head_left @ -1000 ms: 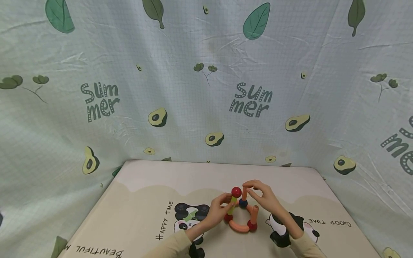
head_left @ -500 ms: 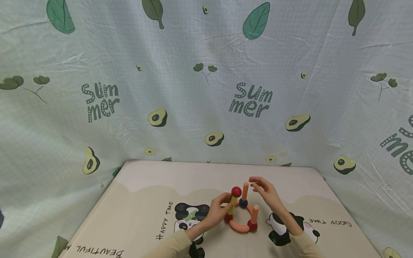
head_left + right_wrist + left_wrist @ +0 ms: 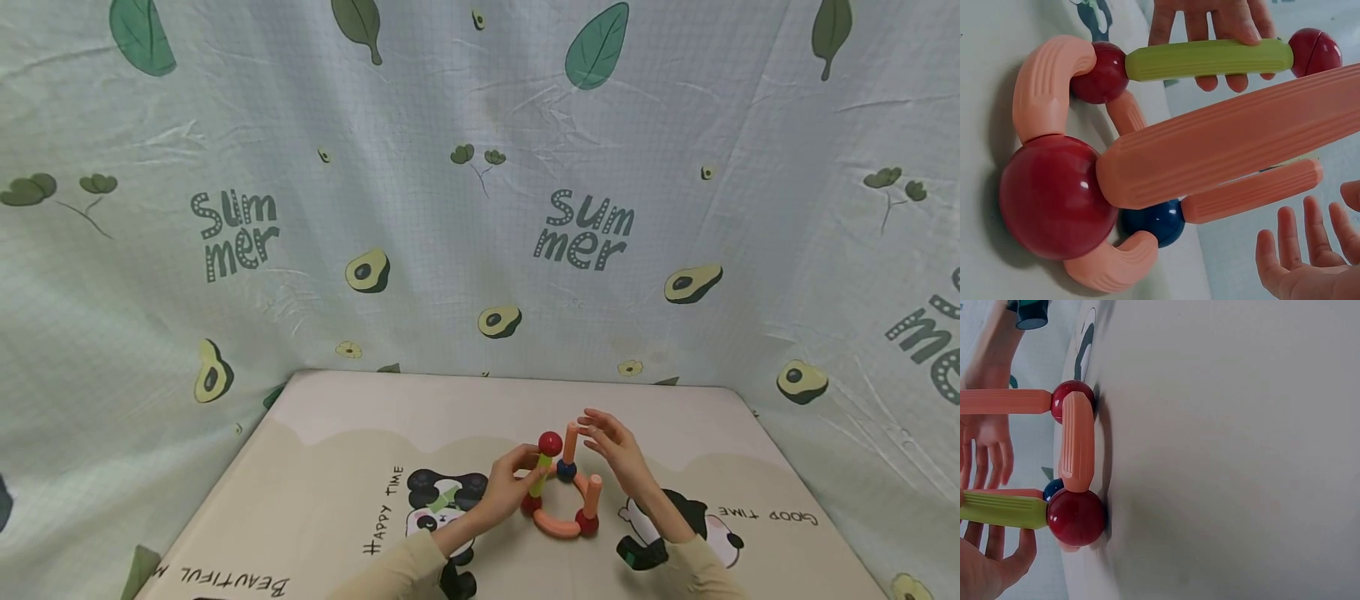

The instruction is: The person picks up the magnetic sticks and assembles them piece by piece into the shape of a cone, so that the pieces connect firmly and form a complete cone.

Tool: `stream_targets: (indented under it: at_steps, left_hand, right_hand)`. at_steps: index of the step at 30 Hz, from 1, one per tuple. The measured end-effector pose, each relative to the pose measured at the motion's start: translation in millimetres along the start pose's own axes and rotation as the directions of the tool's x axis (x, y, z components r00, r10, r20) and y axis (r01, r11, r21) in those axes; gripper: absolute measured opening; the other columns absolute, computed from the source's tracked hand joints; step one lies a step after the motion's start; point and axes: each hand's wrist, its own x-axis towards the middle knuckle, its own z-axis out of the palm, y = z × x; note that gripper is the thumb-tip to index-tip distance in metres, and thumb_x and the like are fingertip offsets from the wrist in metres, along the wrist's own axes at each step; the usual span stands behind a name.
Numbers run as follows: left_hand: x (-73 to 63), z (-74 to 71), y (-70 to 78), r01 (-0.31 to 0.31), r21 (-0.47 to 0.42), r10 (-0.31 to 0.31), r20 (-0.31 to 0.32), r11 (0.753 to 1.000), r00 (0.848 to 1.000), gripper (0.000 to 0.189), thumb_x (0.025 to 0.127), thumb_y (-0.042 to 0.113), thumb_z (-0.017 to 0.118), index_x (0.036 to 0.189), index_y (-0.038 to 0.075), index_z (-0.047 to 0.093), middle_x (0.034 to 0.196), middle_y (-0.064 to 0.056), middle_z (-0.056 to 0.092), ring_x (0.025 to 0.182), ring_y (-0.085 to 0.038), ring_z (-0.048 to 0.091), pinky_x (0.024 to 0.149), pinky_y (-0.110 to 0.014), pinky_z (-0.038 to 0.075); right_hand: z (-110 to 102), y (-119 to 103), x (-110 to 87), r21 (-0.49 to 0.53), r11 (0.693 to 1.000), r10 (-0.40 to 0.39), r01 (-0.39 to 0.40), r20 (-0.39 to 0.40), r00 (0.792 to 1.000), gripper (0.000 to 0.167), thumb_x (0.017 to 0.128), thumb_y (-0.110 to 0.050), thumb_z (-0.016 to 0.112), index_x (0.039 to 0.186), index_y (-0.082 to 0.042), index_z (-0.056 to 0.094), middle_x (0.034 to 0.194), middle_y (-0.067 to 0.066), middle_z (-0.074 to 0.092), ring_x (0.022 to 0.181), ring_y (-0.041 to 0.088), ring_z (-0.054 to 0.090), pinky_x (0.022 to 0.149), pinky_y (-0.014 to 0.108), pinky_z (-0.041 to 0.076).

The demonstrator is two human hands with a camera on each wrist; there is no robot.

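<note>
A toy frame of balls and rods stands on the mat, its base a ring of curved orange pieces (image 3: pixel 556 525) joined by balls. My left hand (image 3: pixel 506 487) pinches an upright green rod (image 3: pixel 1210 60), topped by a red ball (image 3: pixel 550 443) and set in another red ball (image 3: pixel 1077 517). At the back, an orange rod (image 3: pixel 571 444) rises from a blue ball (image 3: pixel 1154 222). Beside its top is my right hand (image 3: pixel 618 450), fingers extended and holding nothing. A second orange rod (image 3: pixel 1235 134) stands in the front right red ball (image 3: pixel 1057 197).
Panda drawings (image 3: pixel 446 504) and lettering are printed on the pale mat (image 3: pixel 315 483). Behind the mat hangs a light curtain (image 3: pixel 420 208) with leaves, avocados and words. A dark object (image 3: pixel 3 502) shows at the far left edge.
My right hand has let go of the back orange rod and moved slightly right, then come back close to its top. My left hand keeps its hold on the green rod.
</note>
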Motion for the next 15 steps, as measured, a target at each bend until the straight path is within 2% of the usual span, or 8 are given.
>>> stream_targets:
  at_steps: [3,10,12,15]
  left_hand:
    - [0.5,0.3,0.0,0.001,0.002,-0.001,0.004,1.000,1.000,0.023,0.086,0.003,0.054,0.108,-0.002,0.056,0.101,-0.022,0.062,0.092,-0.036,0.059,0.070,-0.026,0.052]
    - [2.3,0.9,-3.8,-0.021,0.008,0.021,0.008,1.000,1.000,0.027,0.086,0.002,0.054,0.113,-0.001,0.053,0.102,-0.022,0.062,0.093,-0.035,0.060,0.077,-0.031,0.050]
    - [3.1,0.9,-5.3,-0.032,0.010,0.032,0.002,0.999,1.000,0.028,0.085,0.002,0.054,0.114,-0.002,0.052,0.100,-0.022,0.063,0.092,-0.035,0.060,0.078,-0.030,0.049]
    - [4.2,0.5,-6.4,-0.036,0.006,0.036,-0.001,0.999,0.999,0.030,0.085,0.002,0.054,0.115,-0.001,0.051,0.098,-0.023,0.063,0.090,-0.035,0.060,0.077,-0.029,0.049]
  right_hand:
    - [2,0,0.1,0.041,0.999,0.028,-0.028,0.002,1.000,0.042,0.094,-0.011,0.040,0.132,0.003,0.031,0.129,0.026,0.042,0.096,-0.005,0.055,0.098,0.052,0.032]
    - [1,14,4.4,0.053,0.995,0.079,-0.079,0.004,0.997,0.050,0.092,-0.023,0.048,0.134,-0.001,0.031,0.117,-0.006,0.052,0.099,-0.004,0.053,0.098,0.046,0.036]
    - [1,16,4.9,0.050,0.995,0.086,-0.086,0.009,0.996,0.051,0.092,-0.023,0.047,0.134,-0.001,0.030,0.116,-0.008,0.052,0.099,-0.005,0.053,0.098,0.046,0.035]
    - [2,18,5.8,0.046,0.995,0.090,-0.090,0.013,0.996,0.051,0.092,-0.023,0.046,0.134,0.001,0.030,0.119,-0.005,0.051,0.098,-0.006,0.053,0.098,0.048,0.034]
